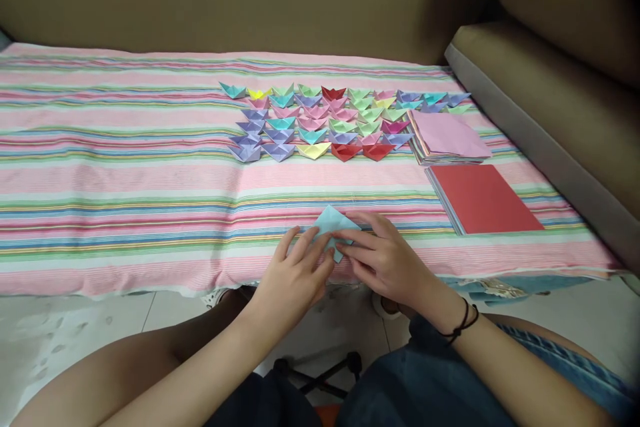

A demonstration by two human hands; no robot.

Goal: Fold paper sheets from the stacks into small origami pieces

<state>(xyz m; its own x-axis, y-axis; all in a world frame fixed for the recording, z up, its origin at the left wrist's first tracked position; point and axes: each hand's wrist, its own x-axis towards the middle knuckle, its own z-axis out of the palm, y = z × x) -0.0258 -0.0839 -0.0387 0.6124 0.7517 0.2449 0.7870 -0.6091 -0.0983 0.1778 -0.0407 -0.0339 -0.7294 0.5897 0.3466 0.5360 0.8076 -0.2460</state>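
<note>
A light blue piece of folded origami paper [331, 219] lies at the near edge of the striped cloth, turned so that a corner points away from me. My left hand [303, 263] has its fingers on the paper's left and near side, holding it against the cloth. From the other side, my right hand [383, 253] presses its fingertips onto the right half, close to the left fingers. Part of the paper is hidden beneath the fingers. Beyond the hands sit rows of small folded paper boats [313, 135] in several colours.
A striped cloth [125, 180] covers the long seat. To the right lie a stack of paper with a pink-purple sheet [447, 133] on top and a stack topped by a red sheet [487, 200]. A brown backrest [225, 0] rises behind; brown cushions [550, 87] stand at right.
</note>
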